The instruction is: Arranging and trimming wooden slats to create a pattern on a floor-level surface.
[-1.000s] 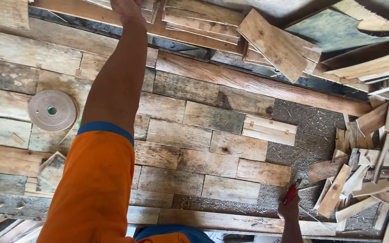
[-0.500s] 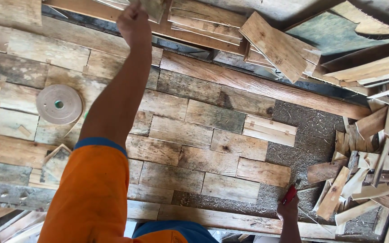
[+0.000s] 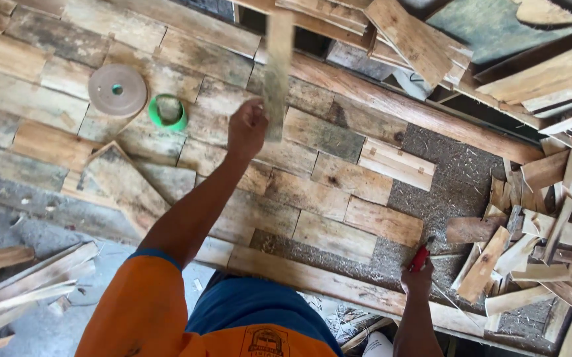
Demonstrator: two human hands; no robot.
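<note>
Gripping a weathered wooden slat [image 3: 276, 73], the left hand [image 3: 246, 127] is raised over the middle of a panel of fitted reclaimed boards [image 3: 312, 192]; the slat stands nearly upright from the closed fist, blurred, its top toward the far edge. Far to the left of that hand, a tan disc-shaped roll [image 3: 117, 90] lies flat on the boards, with a green ring of tape [image 3: 168, 112] touching or just beside its right rim. Nearer, a triangular offcut of wood [image 3: 117, 178] rests on the panel's left part, and loose thin strips [image 3: 24, 284] lie on the grey floor at the near left. An orange sleeve [image 3: 143, 304] covers the left upper arm. Along the near edge runs a long pale plank [image 3: 312, 281]. At the near right, the right hand [image 3: 418, 281] is closed around a red-handled tool [image 3: 421, 256], low beside bare chipboard [image 3: 431, 198]. A heap of short wood offcuts [image 3: 530, 244] crowds the right side, with longer planks [image 3: 418, 39] stacked at the far right.
</note>
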